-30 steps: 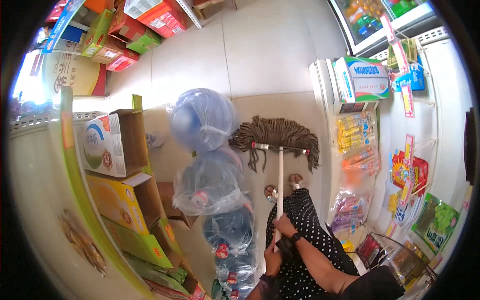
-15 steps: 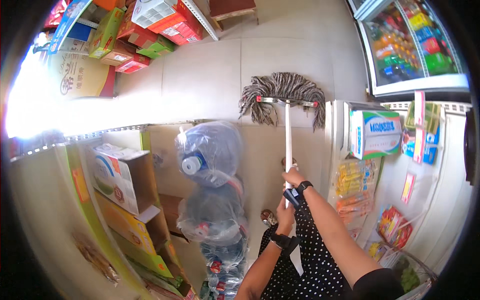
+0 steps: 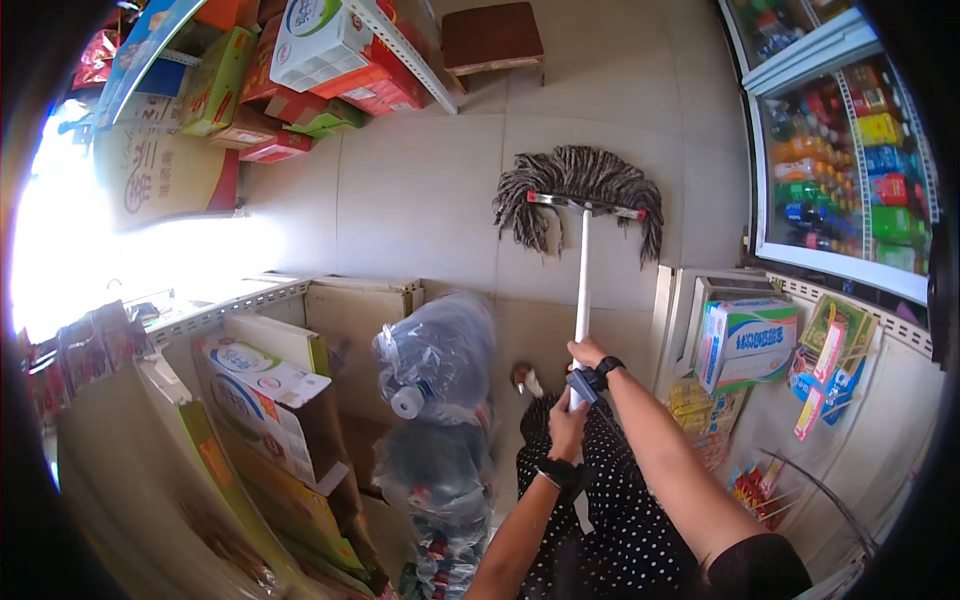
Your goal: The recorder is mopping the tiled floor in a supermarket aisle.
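A mop with a grey string head (image 3: 585,178) lies spread on the tiled floor ahead of me. Its white handle (image 3: 583,280) runs back toward my body. My right hand (image 3: 588,356) is closed round the handle, higher up toward the mop head. Lower on the same handle my left hand (image 3: 566,430) is wrapped, near the dark polka-dot cloth (image 3: 640,500) I wear. Dark bands sit on both wrists. One shoe (image 3: 525,378) shows left of the handle.
Large bagged water bottles (image 3: 440,350) line the left side, beside shelves with cartons (image 3: 265,400). A brown stool (image 3: 492,38) stands ahead. At right are a glass-door drinks fridge (image 3: 840,160) and a shelf with a white-green box (image 3: 750,340). Stacked cartons (image 3: 330,50) stand far left.
The mop head has moved forward over the floor, closer to the stool. Fridge, stool and shelves sit lower in view. Both hands keep hold of the handle; only one shoe shows now.
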A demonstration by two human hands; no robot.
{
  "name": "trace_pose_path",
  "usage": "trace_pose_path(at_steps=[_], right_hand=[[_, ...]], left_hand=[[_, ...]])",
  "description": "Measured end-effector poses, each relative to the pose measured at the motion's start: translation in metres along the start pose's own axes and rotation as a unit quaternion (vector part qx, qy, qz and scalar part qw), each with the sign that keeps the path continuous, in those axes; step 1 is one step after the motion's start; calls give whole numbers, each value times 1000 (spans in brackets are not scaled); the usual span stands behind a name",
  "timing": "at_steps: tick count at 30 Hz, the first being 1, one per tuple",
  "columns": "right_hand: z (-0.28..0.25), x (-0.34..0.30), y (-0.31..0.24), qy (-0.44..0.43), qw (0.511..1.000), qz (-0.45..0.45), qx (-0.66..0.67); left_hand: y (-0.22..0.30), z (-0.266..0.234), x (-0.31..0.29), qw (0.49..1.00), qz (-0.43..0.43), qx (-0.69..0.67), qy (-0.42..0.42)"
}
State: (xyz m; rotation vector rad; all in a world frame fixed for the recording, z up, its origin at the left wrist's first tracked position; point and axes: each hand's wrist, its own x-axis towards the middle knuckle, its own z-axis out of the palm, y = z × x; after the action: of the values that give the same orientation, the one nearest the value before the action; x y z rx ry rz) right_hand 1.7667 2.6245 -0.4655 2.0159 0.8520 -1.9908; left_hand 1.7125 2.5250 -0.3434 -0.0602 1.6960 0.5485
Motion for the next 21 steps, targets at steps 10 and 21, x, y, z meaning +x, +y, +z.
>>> trace_pose_path(at_steps=[10,21], right_hand=[[68,45,-47,-7,974,61,216],[-17,69,-195,17,973,21,230]], left_hand=[[113,-73,13,878,73,456,130],[272,-43,73,834,247,486,88]])
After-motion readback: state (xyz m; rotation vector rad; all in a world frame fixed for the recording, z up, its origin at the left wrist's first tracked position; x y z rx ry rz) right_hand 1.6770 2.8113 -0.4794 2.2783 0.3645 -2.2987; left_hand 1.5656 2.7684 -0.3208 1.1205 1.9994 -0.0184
